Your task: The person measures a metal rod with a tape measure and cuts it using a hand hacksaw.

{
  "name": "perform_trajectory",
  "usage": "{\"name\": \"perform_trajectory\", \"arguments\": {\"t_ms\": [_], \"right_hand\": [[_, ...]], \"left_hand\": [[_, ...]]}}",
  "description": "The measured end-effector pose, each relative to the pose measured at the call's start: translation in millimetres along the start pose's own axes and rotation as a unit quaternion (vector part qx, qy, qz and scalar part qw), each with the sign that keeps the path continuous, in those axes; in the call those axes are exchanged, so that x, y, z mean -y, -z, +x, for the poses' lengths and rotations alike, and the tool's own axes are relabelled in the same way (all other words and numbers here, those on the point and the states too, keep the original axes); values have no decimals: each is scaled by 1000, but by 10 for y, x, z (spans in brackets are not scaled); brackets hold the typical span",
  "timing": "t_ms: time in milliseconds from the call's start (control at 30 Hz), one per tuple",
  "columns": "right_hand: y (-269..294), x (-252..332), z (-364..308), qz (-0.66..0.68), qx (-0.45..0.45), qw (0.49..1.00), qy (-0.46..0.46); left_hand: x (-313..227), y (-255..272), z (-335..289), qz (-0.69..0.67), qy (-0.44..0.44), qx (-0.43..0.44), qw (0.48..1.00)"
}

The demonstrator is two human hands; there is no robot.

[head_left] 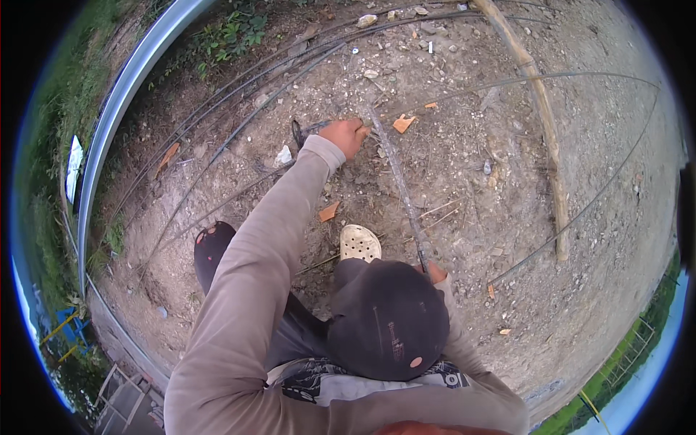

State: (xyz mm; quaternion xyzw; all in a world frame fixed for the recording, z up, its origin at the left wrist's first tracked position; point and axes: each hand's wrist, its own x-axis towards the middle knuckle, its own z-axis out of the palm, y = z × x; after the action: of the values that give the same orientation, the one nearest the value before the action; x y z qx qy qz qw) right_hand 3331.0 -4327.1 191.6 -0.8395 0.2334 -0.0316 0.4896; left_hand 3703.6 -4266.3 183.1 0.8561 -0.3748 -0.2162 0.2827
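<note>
My left hand (346,138) is closed in a fist low over the soil, with dark wire strands (310,129) sticking out at its left side. Beside my right knee, my right hand (436,273) is wrapped round the near end of a long, narrow grey bar (395,174), perhaps a blade. The bar slants away from me, its far end just right of my left fist. My knee hides part of the right hand. A cream clog (360,243) with holes shows on my foot between the two hands.
Long dark rods (239,127) cross the ground at the left. A crooked wooden pole (540,101) and a thin bent rod (616,177) lie to the right. A shiny metal rail (116,123) curves along the left edge. Orange shards (403,124) and small stones dot the dirt.
</note>
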Motion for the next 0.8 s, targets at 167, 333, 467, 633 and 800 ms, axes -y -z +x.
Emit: {"name": "perform_trajectory", "arguments": {"t_ms": [167, 333, 467, 633, 800], "right_hand": [[-293, 776, 1536, -50, -42, 998, 12], [-134, 856, 1127, 14, -54, 997, -58], [201, 432, 205, 20, 25, 995, -93], [-163, 1186, 1594, -6, -83, 986, -141], [-237, 1243, 1562, 3, -47, 990, -130]], "left_hand": [[80, 8, 45, 8, 22, -24, 999], [329, -37, 13, 38, 3, -33, 999], [48, 62, 8, 45, 9, -26, 999], [-24, -43, -111, 56, 70, -34, 995], [234, 26, -126, 56, 54, -29, 997]]}}
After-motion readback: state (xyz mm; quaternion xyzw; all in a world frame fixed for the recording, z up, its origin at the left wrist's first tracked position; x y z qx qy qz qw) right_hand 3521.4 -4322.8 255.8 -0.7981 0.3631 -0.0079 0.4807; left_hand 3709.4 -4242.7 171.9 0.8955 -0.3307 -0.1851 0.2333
